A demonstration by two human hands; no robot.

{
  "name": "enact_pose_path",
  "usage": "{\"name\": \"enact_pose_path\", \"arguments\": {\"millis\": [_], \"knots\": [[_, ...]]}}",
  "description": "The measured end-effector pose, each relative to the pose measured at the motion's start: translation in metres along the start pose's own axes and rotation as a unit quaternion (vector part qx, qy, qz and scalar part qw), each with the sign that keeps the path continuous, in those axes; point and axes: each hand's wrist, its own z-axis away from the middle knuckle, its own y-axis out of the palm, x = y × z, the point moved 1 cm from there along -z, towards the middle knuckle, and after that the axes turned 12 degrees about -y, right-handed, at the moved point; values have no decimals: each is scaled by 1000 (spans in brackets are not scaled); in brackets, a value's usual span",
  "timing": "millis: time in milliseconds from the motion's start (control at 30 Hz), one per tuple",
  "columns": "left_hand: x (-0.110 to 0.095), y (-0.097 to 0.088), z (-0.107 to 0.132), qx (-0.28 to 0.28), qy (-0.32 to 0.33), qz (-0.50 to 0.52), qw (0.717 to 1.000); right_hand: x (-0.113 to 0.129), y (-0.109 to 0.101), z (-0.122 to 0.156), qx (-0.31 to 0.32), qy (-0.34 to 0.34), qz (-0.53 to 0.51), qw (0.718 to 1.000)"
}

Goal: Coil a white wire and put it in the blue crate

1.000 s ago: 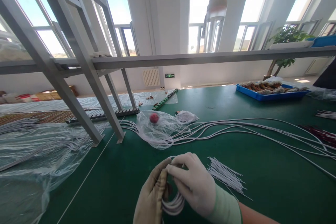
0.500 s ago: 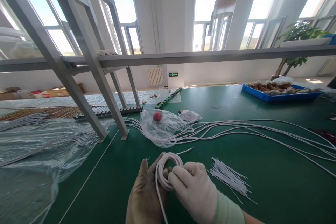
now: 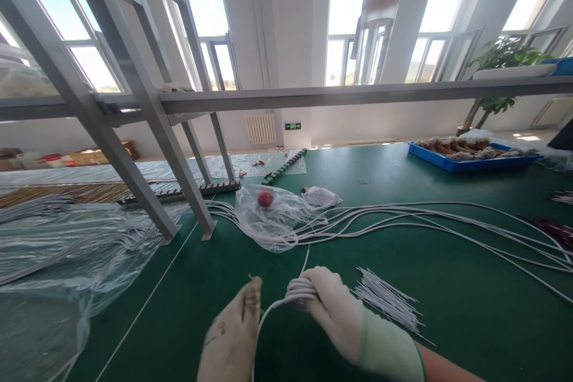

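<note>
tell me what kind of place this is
Probably a cable or wire-harness assembly workshop. Long white cables lie across a big green workbench, a bundle of short white ties lies nearby, and the gloved right hand grips a coil of white cable.

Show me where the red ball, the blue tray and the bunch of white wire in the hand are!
red ball [image 3: 265, 198], head view, middle of the ball inside the clear bag.
blue tray [image 3: 452, 164], head view, its front wall.
white wire bundle [image 3: 301, 290], head view, strands gripped by the right hand [image 3: 335, 310].

Left hand [image 3: 233, 340]: soiled, seemingly tan glove; right hand [image 3: 333, 310]: white, green-cuffed.
</note>
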Motion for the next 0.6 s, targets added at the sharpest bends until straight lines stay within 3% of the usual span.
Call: {"name": "enact_pose_path", "arguments": {"millis": [67, 100, 200, 300, 467, 600], "knots": [[-4, -4, 2, -18, -15, -18, 1000, 6, -11, 3, 65, 31, -86, 994], [-8, -5, 5, 2, 1, -21, 1000, 9, -16, 6, 76, 21, -109, 991], [-21, 1, 16, 140, 77, -42, 986, 16, -22, 17, 58, -73, -147, 985], [-26, 14, 26, 191, 44, 39, 980, 13, -14, 21, 18, -123, -174, 977], [-18, 35, 33, 173, -67, 244, 952, 2, 5, 17, -108, -120, -44, 986], [-13, 45, 37, 173, -98, 339, 920, -6, 17, 17, -88, -176, 81, 977]]}}
